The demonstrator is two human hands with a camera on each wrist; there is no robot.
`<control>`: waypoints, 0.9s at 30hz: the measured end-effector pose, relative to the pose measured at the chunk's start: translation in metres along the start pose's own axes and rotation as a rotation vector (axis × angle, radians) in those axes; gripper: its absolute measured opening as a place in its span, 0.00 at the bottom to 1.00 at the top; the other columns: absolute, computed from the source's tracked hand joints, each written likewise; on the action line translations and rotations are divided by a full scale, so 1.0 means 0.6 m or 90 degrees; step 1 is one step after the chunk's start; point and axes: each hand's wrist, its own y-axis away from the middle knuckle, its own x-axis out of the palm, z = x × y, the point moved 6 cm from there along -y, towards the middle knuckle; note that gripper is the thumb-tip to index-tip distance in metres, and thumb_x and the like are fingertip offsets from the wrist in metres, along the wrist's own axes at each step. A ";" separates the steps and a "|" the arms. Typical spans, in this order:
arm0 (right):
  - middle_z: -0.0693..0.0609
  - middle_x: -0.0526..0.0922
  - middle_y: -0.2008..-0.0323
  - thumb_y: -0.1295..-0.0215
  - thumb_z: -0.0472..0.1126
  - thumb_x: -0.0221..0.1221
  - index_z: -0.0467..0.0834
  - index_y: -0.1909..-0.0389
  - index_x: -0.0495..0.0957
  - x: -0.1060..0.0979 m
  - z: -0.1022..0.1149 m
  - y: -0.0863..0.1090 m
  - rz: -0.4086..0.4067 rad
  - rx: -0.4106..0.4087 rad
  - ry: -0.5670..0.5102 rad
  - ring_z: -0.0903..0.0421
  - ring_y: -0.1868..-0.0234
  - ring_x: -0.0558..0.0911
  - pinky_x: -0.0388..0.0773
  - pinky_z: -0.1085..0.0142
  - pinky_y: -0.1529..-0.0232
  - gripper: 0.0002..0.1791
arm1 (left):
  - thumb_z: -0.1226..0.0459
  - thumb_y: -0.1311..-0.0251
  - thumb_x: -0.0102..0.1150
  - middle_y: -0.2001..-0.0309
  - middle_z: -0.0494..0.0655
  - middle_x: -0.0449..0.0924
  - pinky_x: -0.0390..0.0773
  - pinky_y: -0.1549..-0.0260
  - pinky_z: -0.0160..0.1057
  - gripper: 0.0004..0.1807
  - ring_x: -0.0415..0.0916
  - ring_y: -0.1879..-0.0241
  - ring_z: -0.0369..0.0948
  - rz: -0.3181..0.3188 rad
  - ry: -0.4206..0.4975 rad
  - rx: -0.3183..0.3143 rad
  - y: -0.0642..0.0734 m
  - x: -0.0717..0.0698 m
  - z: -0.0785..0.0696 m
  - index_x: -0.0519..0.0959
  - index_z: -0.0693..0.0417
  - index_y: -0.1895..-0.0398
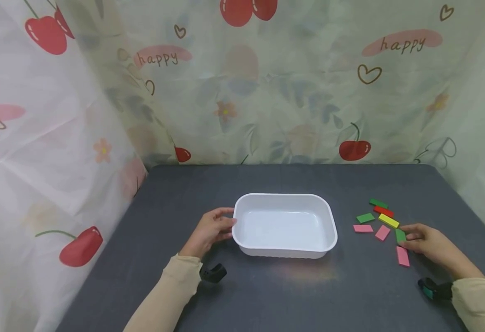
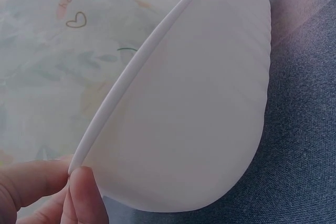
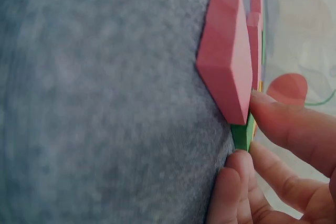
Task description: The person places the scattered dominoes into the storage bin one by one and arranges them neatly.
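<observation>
A white plastic basin (image 1: 284, 253) stands in the middle of the dark table. My left hand (image 1: 211, 230) pinches its left rim; the left wrist view shows thumb and fingers on the basin's edge (image 2: 121, 85). At the right, my right hand (image 1: 427, 242) grips a small green block (image 1: 400, 236) between thumb and fingers. A pink block (image 1: 402, 256) lies on the near side of that green one. In the right wrist view this pink block (image 3: 223, 40) partly hides the green block (image 3: 240, 136) at my fingertips.
Beyond my right hand lie a yellow block (image 1: 389, 221), a red block (image 1: 383, 211), two green blocks (image 1: 365, 218) and two more pink blocks (image 1: 363, 228). A patterned curtain (image 1: 292, 92) hangs behind the table (image 1: 267, 295) and at both sides.
</observation>
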 end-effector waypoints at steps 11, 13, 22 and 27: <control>0.34 0.75 0.58 0.42 0.57 0.64 0.26 0.38 0.61 -0.001 0.002 0.001 -0.010 0.010 0.010 0.46 0.59 0.74 0.75 0.61 0.64 0.46 | 0.65 0.42 0.65 0.61 0.52 0.84 0.83 0.69 0.35 0.23 0.80 0.70 0.40 -0.001 -0.012 0.006 0.003 -0.001 0.000 0.76 0.52 0.42; 0.33 0.75 0.57 0.42 0.58 0.65 0.26 0.38 0.61 -0.002 0.002 0.001 -0.010 0.010 0.010 0.45 0.58 0.74 0.75 0.60 0.64 0.46 | 0.65 0.42 0.65 0.61 0.53 0.84 0.83 0.70 0.35 0.23 0.80 0.70 0.40 0.001 -0.010 0.009 0.002 -0.001 -0.001 0.76 0.53 0.42; 0.30 0.76 0.55 0.44 0.61 0.65 0.24 0.40 0.62 -0.007 -0.001 0.000 0.005 0.007 0.030 0.42 0.57 0.76 0.78 0.55 0.61 0.48 | 0.66 0.42 0.65 0.61 0.53 0.84 0.83 0.70 0.35 0.22 0.81 0.70 0.40 0.002 -0.005 0.006 -0.001 -0.001 -0.001 0.77 0.52 0.43; 0.26 0.75 0.53 0.43 0.62 0.64 0.21 0.40 0.61 -0.021 -0.002 0.004 0.009 0.011 0.034 0.39 0.55 0.78 0.79 0.51 0.59 0.50 | 0.66 0.43 0.66 0.62 0.52 0.84 0.83 0.70 0.36 0.22 0.81 0.70 0.40 -0.006 -0.007 0.004 -0.001 -0.001 0.000 0.77 0.51 0.43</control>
